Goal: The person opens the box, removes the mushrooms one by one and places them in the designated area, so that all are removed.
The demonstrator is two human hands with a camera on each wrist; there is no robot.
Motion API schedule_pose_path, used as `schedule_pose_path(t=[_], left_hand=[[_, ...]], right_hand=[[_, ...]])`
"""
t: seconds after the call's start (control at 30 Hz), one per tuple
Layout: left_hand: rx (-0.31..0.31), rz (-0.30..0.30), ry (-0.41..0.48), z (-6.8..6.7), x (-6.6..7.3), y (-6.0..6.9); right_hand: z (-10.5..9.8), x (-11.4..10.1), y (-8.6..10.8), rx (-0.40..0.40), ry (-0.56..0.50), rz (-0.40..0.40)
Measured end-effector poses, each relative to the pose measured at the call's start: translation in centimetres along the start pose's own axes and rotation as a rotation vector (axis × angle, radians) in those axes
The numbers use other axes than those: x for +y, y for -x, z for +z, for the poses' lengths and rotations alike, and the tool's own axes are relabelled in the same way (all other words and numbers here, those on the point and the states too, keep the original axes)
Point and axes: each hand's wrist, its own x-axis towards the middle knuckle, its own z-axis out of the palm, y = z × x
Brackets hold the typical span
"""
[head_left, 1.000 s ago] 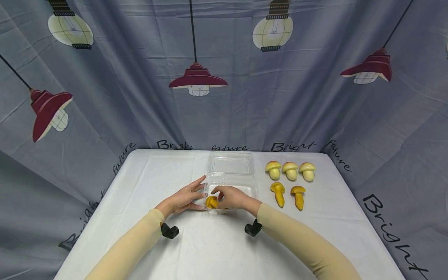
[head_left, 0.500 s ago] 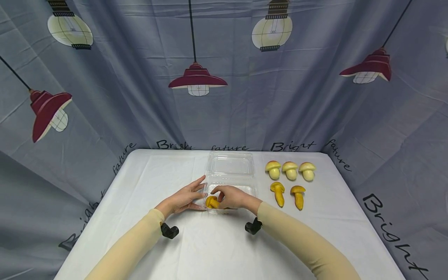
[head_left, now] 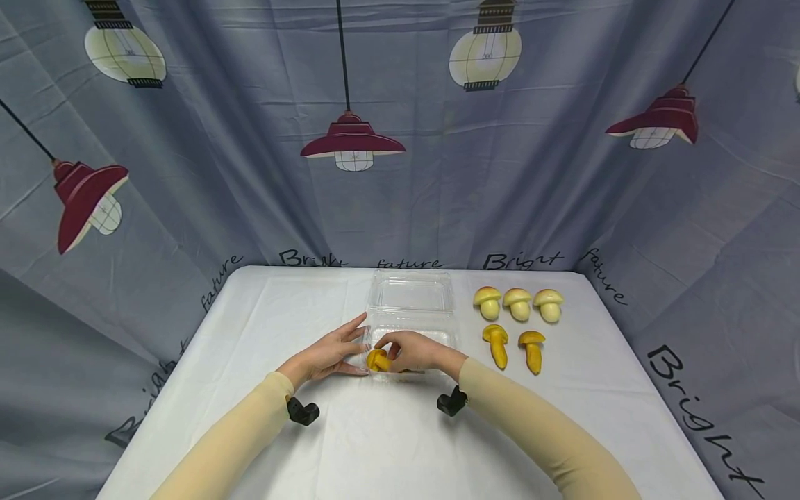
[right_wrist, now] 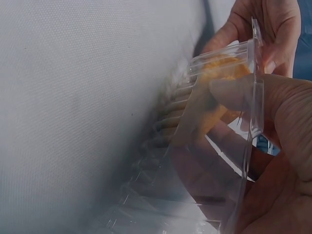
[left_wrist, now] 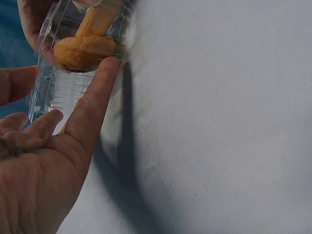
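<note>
A clear plastic clamshell box [head_left: 412,321] lies with its lid [head_left: 412,292] folded back, away from the person. In its near left corner is a yellow-orange toy mushroom [head_left: 378,360], cap toward the left; the left wrist view shows this mushroom [left_wrist: 80,52] through the clear wall. My right hand [head_left: 414,351] reaches into the box and pinches the mushroom's stem; in the right wrist view its thumb [right_wrist: 231,93] presses on it. Fairly straight fingers of my left hand [head_left: 328,354] touch the box's left side. The right fingertips are partly hidden.
To the right of the box lie two yellow mushrooms, one nearer the box [head_left: 498,347] and another [head_left: 533,353] beside it. Behind them is a row of pale mushrooms [head_left: 517,304] with reddish-yellow caps. A printed grey curtain [head_left: 400,208] hangs behind the white table [head_left: 375,437].
Both hands stay almost in place. The right hand and the mushroom in the box have shifted only very slightly.
</note>
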Motion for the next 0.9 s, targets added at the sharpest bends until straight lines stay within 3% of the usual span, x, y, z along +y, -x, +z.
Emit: schedule_pose_path(t=[0.5, 0.9], left_hand=[[0.011, -0.004, 0.02, 0.2, 0.1, 0.0], [0.024, -0.016, 0.008, 0.3, 0.2, 0.1]], right_hand=[[-0.8, 0.5, 0.5, 0.042, -0.041, -0.006], [-2.5, 0.5, 1.4, 0.102, -0.096, -0.064]])
